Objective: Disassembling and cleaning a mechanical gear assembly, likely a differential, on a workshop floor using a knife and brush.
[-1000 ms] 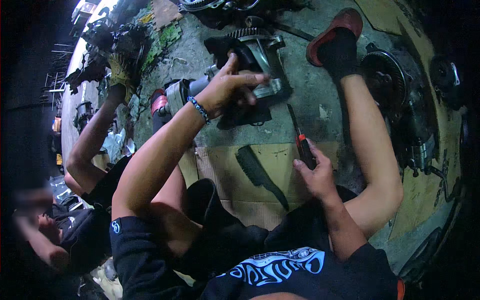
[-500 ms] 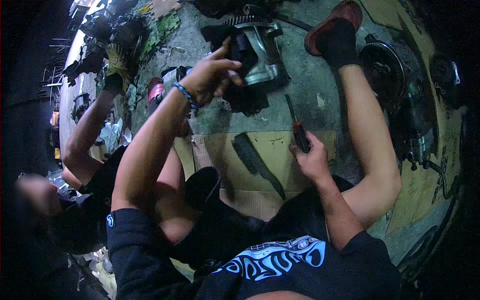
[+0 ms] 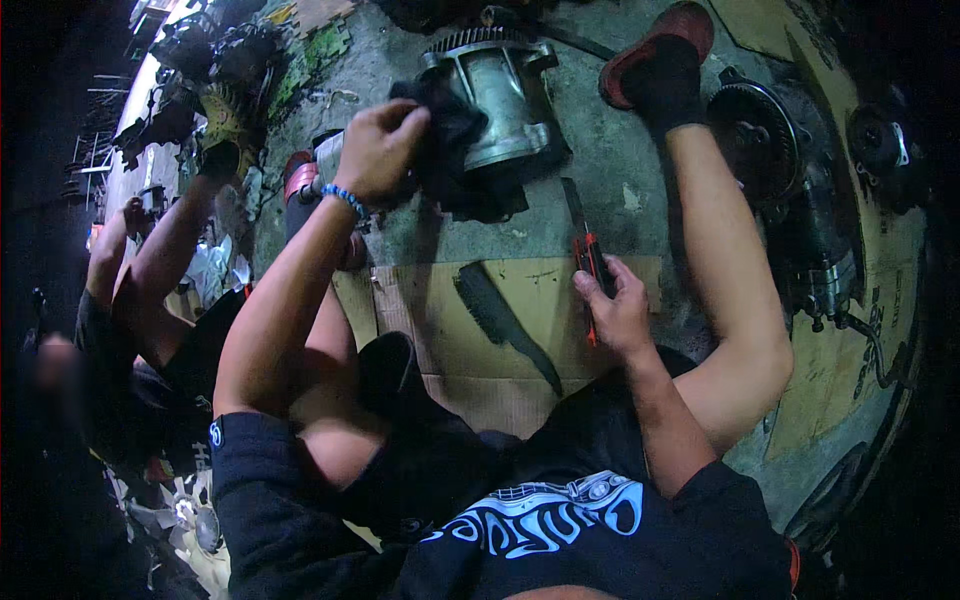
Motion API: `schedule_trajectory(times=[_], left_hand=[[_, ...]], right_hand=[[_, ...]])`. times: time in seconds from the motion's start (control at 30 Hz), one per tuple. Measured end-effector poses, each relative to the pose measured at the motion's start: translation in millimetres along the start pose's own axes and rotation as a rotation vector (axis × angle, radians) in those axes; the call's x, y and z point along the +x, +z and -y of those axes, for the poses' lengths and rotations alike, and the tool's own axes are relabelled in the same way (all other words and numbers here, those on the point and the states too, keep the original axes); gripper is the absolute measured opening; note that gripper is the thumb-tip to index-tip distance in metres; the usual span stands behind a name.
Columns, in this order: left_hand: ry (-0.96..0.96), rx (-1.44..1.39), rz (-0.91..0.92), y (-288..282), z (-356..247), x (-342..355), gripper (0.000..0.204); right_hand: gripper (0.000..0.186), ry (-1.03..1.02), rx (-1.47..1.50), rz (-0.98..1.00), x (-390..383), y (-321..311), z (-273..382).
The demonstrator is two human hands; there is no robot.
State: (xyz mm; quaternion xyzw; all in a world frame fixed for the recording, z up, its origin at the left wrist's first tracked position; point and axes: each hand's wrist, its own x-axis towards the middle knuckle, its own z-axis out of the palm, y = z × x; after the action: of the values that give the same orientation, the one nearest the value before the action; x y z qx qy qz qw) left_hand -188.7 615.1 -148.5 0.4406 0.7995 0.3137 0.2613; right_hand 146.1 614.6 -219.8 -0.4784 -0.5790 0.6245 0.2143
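My left hand (image 3: pixel 380 155) is closed on a dark cloth (image 3: pixel 448 122), thumb uppermost, just left of the metal housing (image 3: pixel 505 105). The housing stands on the floor (image 3: pixel 620 190) in front of me, its long axis running mostly away from me, with the toothed gear (image 3: pixel 475 40) at the far end. The cloth fills the space between my left fingers and its left side; I can't tell how firmly it touches. My right hand (image 3: pixel 622 308) is clamped around the handle of a red-and-black tool (image 3: pixel 587 262), blade pointing away from me; from there the housing lies ahead and to the left. My left hand is the nearer. The brush (image 3: pixel 500 325) lies between my legs on cardboard (image 3: pixel 470 395).
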Motion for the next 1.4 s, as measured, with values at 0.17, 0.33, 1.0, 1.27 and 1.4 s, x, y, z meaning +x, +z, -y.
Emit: schedule_trajectory(times=[0.17,0.33,1.0,1.27,1.4], left_hand=[[0.089,0.212,-0.382,16,0,30,0.044],[0.028,0.289,-0.232,4,22,46,0.04],[0.744,0.512,-0.373,11,-23,51,0.035],[0.625,0.694,-0.295,10,-23,57,0.035],[0.397,0.477,-0.304,16,-24,57,0.033]], right_hand=[[0.026,0.03,0.031,0.013,2,4,-3],[0.026,0.015,-0.104,0.038,2,0,-9],[0.03,-0.077,-0.185,-0.045,-3,2,-2],[0.029,-0.017,-0.158,-0.011,0,-2,-3],[0.029,-0.015,-0.155,0.007,-2,-1,1]])
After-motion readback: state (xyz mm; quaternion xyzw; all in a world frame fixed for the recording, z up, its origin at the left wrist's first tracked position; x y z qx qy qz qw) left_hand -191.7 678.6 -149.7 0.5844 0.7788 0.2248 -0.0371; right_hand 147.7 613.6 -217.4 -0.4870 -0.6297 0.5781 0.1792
